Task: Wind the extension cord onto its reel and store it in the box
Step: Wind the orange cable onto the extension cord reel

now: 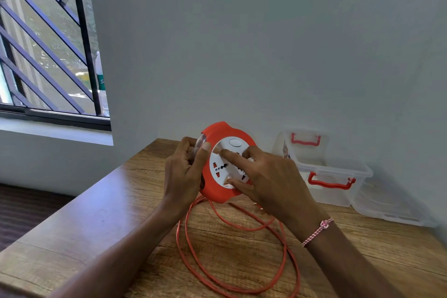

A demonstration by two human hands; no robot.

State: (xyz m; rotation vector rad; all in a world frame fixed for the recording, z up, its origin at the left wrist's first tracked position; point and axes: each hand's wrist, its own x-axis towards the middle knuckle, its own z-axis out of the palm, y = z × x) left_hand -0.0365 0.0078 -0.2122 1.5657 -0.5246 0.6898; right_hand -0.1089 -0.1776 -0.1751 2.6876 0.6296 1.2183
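An orange round reel (219, 191) with a white socket face is held upright above the wooden table (101, 222). My left hand (185, 172) grips its left rim. My right hand (268, 174) lies on the white face, fingers spread across the sockets. The orange cord (232, 271) hangs from the reel's underside and lies in loose loops on the table between my forearms. A clear plastic box (338, 176) with red handles stands open at the right against the wall, its lid (304, 145) leaning behind it.
A second clear container (389, 208) sits to the right of the box by the wall. The table's left edge drops to a dark floor. A barred window (46, 55) with a bottle (100, 80) on its sill is at upper left.
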